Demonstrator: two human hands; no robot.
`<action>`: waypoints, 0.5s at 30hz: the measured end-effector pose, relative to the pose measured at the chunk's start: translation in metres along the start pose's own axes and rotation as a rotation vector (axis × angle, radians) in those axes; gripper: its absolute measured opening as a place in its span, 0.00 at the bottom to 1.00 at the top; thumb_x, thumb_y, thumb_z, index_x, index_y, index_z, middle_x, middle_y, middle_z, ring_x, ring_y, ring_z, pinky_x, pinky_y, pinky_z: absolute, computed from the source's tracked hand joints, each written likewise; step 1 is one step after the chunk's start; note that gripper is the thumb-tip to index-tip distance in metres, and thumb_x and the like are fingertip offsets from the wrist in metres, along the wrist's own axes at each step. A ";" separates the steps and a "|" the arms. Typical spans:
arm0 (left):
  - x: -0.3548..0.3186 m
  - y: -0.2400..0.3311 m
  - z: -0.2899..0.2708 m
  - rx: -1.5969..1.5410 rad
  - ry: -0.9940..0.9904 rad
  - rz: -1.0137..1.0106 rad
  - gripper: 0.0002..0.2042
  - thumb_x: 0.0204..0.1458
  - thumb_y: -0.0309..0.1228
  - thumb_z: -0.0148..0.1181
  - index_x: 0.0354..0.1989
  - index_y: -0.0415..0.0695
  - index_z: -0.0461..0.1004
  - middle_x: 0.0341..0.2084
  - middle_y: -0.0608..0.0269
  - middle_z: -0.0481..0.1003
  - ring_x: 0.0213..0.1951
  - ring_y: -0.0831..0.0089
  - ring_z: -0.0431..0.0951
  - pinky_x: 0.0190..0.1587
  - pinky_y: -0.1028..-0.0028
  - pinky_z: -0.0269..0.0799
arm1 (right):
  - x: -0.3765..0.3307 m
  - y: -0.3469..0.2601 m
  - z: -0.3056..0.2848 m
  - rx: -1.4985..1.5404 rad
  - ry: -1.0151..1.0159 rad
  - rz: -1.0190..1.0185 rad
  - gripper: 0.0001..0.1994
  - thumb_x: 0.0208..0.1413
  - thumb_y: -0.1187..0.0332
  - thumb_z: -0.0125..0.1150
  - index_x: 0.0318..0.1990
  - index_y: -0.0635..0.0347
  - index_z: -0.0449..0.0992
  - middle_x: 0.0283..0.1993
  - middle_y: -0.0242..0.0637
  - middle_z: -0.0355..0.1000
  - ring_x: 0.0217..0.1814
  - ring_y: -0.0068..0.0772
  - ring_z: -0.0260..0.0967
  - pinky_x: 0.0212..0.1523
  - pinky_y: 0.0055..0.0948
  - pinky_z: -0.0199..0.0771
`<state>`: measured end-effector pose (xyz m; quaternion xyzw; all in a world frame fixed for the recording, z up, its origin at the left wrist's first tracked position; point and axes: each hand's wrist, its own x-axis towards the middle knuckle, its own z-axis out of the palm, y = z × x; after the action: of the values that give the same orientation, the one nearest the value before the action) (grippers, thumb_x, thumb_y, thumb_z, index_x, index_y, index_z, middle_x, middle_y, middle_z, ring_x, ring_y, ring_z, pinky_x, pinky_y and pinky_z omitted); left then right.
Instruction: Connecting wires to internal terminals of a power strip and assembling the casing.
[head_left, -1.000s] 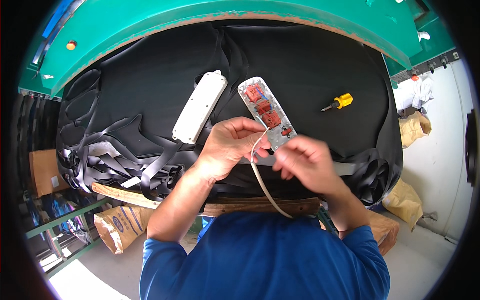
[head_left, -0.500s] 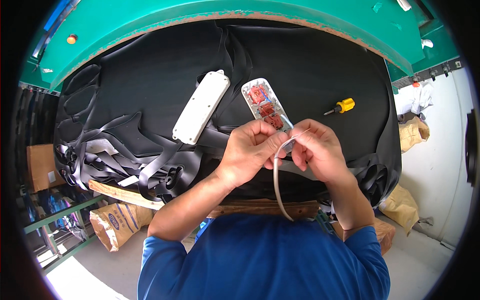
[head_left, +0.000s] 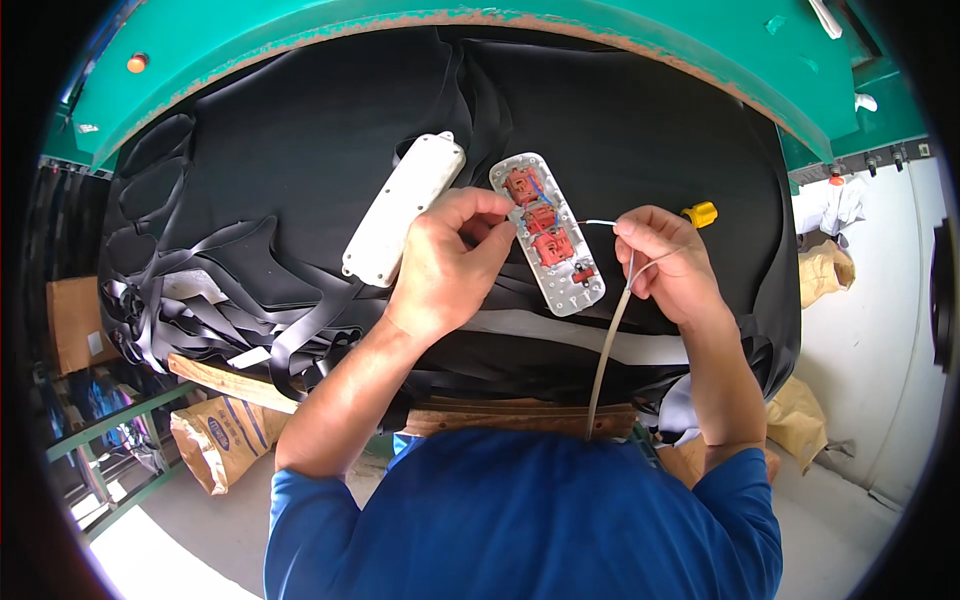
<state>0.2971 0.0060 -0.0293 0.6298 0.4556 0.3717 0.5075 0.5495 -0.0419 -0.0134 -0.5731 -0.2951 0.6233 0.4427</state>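
An opened power strip housing [head_left: 578,293], pale grey with red socket inserts [head_left: 551,248] and a short blue wire inside, lies on the black sheet. At its left edge is my left hand [head_left: 450,260], thumb and index finger curled against the rim. My right hand [head_left: 665,265] pinches the thin inner wires of a light grey cable [head_left: 606,360]. One white wire [head_left: 598,222] points left from these fingers, its thin end reaching over the housing's right edge. The cable hangs down toward my shirt. Left of the housing rests the white back cover [head_left: 400,215].
A yellow-handled screwdriver [head_left: 703,214] lies beyond my right hand, its shaft hidden. Black strips [head_left: 215,310] are heaped at the left. A green machine frame [head_left: 330,35] curves along the back. A wooden bar [head_left: 520,418] runs along the near edge; paper sacks [head_left: 225,440] stand below.
My hands have parted. The left has moved away from the cable to the housing's left rim; the right has shifted right with the cable, and more of the housing shows.
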 end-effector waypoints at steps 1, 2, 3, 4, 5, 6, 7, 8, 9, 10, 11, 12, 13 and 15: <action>0.003 0.000 0.001 0.036 -0.003 0.022 0.11 0.55 0.22 0.65 0.46 0.36 0.77 0.32 0.65 0.79 0.33 0.82 0.76 0.37 0.82 0.73 | 0.003 0.000 0.000 -0.047 0.008 -0.023 0.09 0.59 0.64 0.65 0.36 0.61 0.76 0.24 0.31 0.73 0.14 0.16 0.63 0.13 0.15 0.58; 0.006 -0.001 0.001 0.035 0.001 0.018 0.11 0.55 0.22 0.65 0.46 0.36 0.77 0.32 0.65 0.79 0.33 0.82 0.76 0.37 0.82 0.73 | 0.005 -0.001 0.001 -0.049 0.004 -0.019 0.09 0.59 0.64 0.65 0.36 0.61 0.76 0.24 0.31 0.73 0.14 0.16 0.63 0.13 0.15 0.58; 0.010 -0.002 0.002 0.090 0.013 0.069 0.12 0.54 0.22 0.65 0.46 0.37 0.78 0.34 0.65 0.78 0.33 0.82 0.76 0.36 0.82 0.74 | 0.006 -0.002 0.001 -0.063 0.012 -0.031 0.09 0.59 0.65 0.66 0.36 0.62 0.76 0.25 0.32 0.73 0.14 0.16 0.64 0.14 0.15 0.60; 0.013 -0.003 0.003 0.144 0.023 0.120 0.12 0.53 0.22 0.66 0.46 0.37 0.78 0.36 0.64 0.78 0.34 0.81 0.76 0.36 0.82 0.74 | 0.007 -0.003 0.002 -0.077 0.023 -0.042 0.10 0.59 0.65 0.66 0.35 0.63 0.76 0.25 0.33 0.73 0.15 0.15 0.64 0.14 0.15 0.61; 0.016 -0.003 0.004 0.144 0.024 0.117 0.12 0.53 0.22 0.66 0.46 0.37 0.78 0.36 0.64 0.78 0.34 0.81 0.76 0.36 0.82 0.74 | 0.008 -0.004 0.002 -0.078 0.021 -0.038 0.10 0.59 0.65 0.66 0.35 0.63 0.76 0.25 0.33 0.73 0.15 0.15 0.64 0.14 0.15 0.61; 0.019 -0.002 0.005 0.146 0.044 0.117 0.12 0.53 0.22 0.66 0.46 0.37 0.78 0.38 0.63 0.77 0.35 0.80 0.76 0.36 0.81 0.74 | 0.008 -0.005 0.003 -0.087 0.027 -0.042 0.10 0.59 0.65 0.66 0.36 0.63 0.76 0.25 0.33 0.73 0.15 0.15 0.64 0.14 0.15 0.62; 0.021 -0.001 0.006 0.147 0.061 0.118 0.12 0.52 0.21 0.66 0.46 0.38 0.78 0.41 0.63 0.76 0.36 0.79 0.76 0.35 0.81 0.74 | 0.008 -0.005 0.003 -0.095 0.036 -0.046 0.10 0.59 0.65 0.66 0.36 0.63 0.76 0.24 0.33 0.72 0.15 0.16 0.64 0.14 0.14 0.62; 0.024 0.000 0.008 0.146 0.059 0.115 0.12 0.52 0.21 0.66 0.46 0.38 0.78 0.41 0.63 0.76 0.36 0.79 0.76 0.35 0.81 0.74 | 0.009 -0.005 0.003 -0.094 0.038 -0.043 0.10 0.59 0.65 0.66 0.36 0.63 0.76 0.24 0.33 0.72 0.15 0.16 0.64 0.14 0.14 0.62; 0.026 0.002 0.009 0.179 0.048 0.119 0.13 0.52 0.21 0.66 0.46 0.38 0.78 0.41 0.63 0.75 0.36 0.79 0.76 0.35 0.80 0.74 | 0.009 -0.006 0.002 -0.119 0.041 -0.036 0.10 0.59 0.65 0.66 0.35 0.63 0.76 0.24 0.32 0.72 0.15 0.16 0.64 0.15 0.15 0.62; 0.027 0.003 0.009 0.213 0.038 0.125 0.13 0.51 0.20 0.66 0.46 0.39 0.78 0.42 0.62 0.74 0.37 0.79 0.75 0.35 0.80 0.75 | 0.009 -0.006 0.002 -0.143 0.043 -0.031 0.10 0.59 0.65 0.66 0.35 0.63 0.76 0.24 0.32 0.72 0.15 0.16 0.64 0.15 0.15 0.63; 0.027 0.002 0.009 0.214 0.037 0.124 0.13 0.51 0.20 0.66 0.46 0.39 0.78 0.42 0.62 0.74 0.37 0.79 0.75 0.35 0.80 0.75 | 0.010 -0.006 0.002 -0.142 0.044 -0.030 0.10 0.59 0.65 0.66 0.35 0.63 0.76 0.24 0.32 0.72 0.15 0.16 0.64 0.15 0.15 0.63; 0.027 0.001 0.010 0.220 0.035 0.140 0.14 0.50 0.20 0.66 0.46 0.40 0.78 0.42 0.62 0.74 0.38 0.77 0.75 0.36 0.79 0.75 | 0.009 -0.006 0.002 -0.158 0.046 -0.025 0.10 0.59 0.64 0.66 0.36 0.63 0.76 0.24 0.32 0.72 0.15 0.16 0.64 0.15 0.15 0.64; 0.027 -0.001 0.010 0.227 0.034 0.157 0.15 0.49 0.19 0.66 0.46 0.41 0.78 0.42 0.61 0.74 0.39 0.76 0.75 0.37 0.79 0.75 | 0.009 -0.006 0.002 -0.174 0.048 -0.020 0.10 0.59 0.64 0.65 0.36 0.63 0.76 0.24 0.33 0.73 0.15 0.16 0.64 0.15 0.16 0.64; 0.029 -0.004 0.011 0.231 0.037 0.170 0.15 0.49 0.19 0.66 0.46 0.41 0.79 0.42 0.61 0.74 0.39 0.74 0.75 0.39 0.77 0.75 | 0.009 -0.006 0.001 -0.172 0.047 -0.028 0.11 0.59 0.64 0.65 0.36 0.63 0.76 0.24 0.33 0.73 0.15 0.17 0.65 0.15 0.16 0.65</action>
<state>0.3151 0.0302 -0.0354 0.7135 0.4497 0.3701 0.3896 0.5504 -0.0310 -0.0123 -0.6193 -0.3448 0.5758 0.4075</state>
